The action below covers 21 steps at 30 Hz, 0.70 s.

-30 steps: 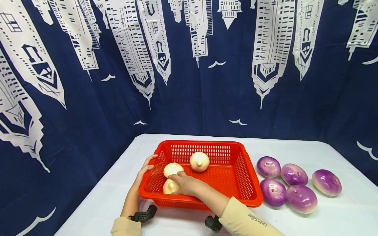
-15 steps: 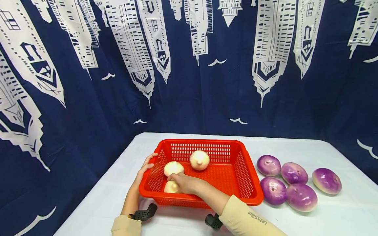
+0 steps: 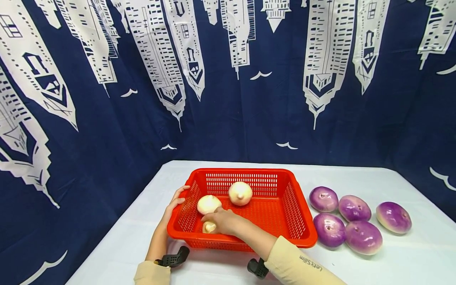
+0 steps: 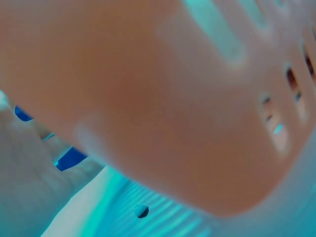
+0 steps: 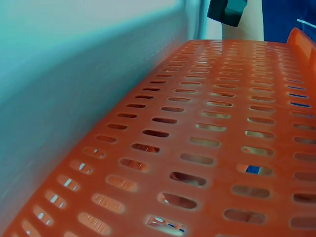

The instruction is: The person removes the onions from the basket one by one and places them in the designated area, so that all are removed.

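A red plastic basket (image 3: 249,240) with slotted walls stands on the white table. My left hand (image 3: 174,204) rests against its left side, fairly straight fingers touching the rim; in the left wrist view part of that hand (image 4: 29,163) shows beside the basket wall. Inside the basket, my right hand (image 3: 224,221) grips a pale white onion (image 3: 209,227) at the front left, covering much of it. Just behind lies a second white onion (image 3: 208,204), and a third white onion (image 3: 240,194) sits near the back wall. The right wrist view shows mostly slotted basket wall, without the hand.
To the right of the basket several glossy purple onion-like vegetables lie on the table, the nearest purple vegetable (image 3: 329,230) close to the basket's right wall. A dark blue curtain (image 3: 242,130) with white building prints hangs behind the table (image 3: 409,261).
My right hand has taken a closer hold on the front white onion, which has shifted slightly to the right inside the basket. My left hand and the basket have stayed put.
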{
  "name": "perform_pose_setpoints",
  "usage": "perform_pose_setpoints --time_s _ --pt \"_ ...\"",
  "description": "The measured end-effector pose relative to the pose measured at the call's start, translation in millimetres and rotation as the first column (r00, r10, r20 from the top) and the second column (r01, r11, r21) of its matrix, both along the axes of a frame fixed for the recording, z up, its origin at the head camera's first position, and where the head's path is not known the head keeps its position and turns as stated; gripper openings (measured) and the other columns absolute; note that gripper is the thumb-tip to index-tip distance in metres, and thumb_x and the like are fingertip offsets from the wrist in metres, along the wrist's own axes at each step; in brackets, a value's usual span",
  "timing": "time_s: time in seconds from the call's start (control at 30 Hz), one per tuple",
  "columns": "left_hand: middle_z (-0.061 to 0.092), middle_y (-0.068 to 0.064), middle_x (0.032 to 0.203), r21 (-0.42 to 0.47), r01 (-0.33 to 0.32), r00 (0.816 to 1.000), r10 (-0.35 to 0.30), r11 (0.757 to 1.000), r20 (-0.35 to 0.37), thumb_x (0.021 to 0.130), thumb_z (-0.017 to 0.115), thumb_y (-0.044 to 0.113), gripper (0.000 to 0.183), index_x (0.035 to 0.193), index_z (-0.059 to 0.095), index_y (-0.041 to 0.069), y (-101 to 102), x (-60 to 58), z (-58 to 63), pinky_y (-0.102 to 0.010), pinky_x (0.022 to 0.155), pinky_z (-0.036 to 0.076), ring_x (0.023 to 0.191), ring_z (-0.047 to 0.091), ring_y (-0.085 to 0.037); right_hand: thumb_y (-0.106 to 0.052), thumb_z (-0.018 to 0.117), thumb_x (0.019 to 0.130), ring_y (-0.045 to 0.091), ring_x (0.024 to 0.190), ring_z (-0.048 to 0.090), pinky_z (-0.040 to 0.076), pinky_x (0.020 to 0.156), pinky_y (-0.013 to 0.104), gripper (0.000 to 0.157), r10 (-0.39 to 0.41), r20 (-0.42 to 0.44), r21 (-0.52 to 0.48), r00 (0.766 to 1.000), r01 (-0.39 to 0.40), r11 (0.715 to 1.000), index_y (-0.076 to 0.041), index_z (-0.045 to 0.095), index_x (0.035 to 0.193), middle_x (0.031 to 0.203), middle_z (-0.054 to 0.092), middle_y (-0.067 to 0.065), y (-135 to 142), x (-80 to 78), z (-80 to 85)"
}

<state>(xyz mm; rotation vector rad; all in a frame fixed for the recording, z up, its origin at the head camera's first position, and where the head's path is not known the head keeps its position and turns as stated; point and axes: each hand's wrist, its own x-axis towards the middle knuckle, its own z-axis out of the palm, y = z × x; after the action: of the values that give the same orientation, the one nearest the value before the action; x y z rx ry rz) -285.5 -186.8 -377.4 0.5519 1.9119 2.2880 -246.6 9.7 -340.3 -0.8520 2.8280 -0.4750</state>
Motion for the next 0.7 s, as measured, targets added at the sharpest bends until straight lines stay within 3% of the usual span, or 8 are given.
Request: perform_pose_setpoints --time_s 0.23,0.5,0.7 --pt "0.031 -0.004 0.128 -0.003 -0.006 1.000 0.006 1.000 0.001 0.087 0.019 0.005 0.044 0.131 0.022 0.010 0.6 0.1 -0.4 -0.031 0.094 0.038 0.116 0.036 -0.021 -0.017 0.068 0.077 0.017 0.079 0.056 0.047 0.074 0.028 0.034 0.011 -0.076 -0.026 0.997 -0.013 1.000 -0.020 0.064 0.111 0.098 0.055 0.006 1.4 1.5 -0.4" --pt "0.031 -0.004 0.127 -0.001 0.028 0.999 -0.028 1.000 -0.016 0.089 0.017 0.004 0.044 0.131 0.022 0.011 -1.2 -1.1 -2.4 -0.028 0.091 0.040 0.113 0.038 -0.018 -0.026 0.070 0.074 0.023 0.098 0.060 0.048 0.074 0.038 0.032 -0.054 -0.153 -0.016 0.987 0.052 0.999 -0.027 0.066 0.106 0.115 0.058 0.005 1.7 3.4 0.5" --pt "0.031 -0.004 0.126 0.026 0.045 0.998 -0.044 0.999 -0.043 0.088 0.016 0.003 0.043 0.131 0.020 0.008 -0.9 -4.5 -3.3 -0.026 0.091 0.038 0.111 0.039 -0.015 -0.028 0.070 0.075 0.024 0.108 0.057 0.047 0.077 0.043 0.033 -0.066 -0.168 -0.057 0.984 0.057 0.997 -0.028 0.066 0.107 0.123 0.056 0.007 3.9 4.7 5.0"
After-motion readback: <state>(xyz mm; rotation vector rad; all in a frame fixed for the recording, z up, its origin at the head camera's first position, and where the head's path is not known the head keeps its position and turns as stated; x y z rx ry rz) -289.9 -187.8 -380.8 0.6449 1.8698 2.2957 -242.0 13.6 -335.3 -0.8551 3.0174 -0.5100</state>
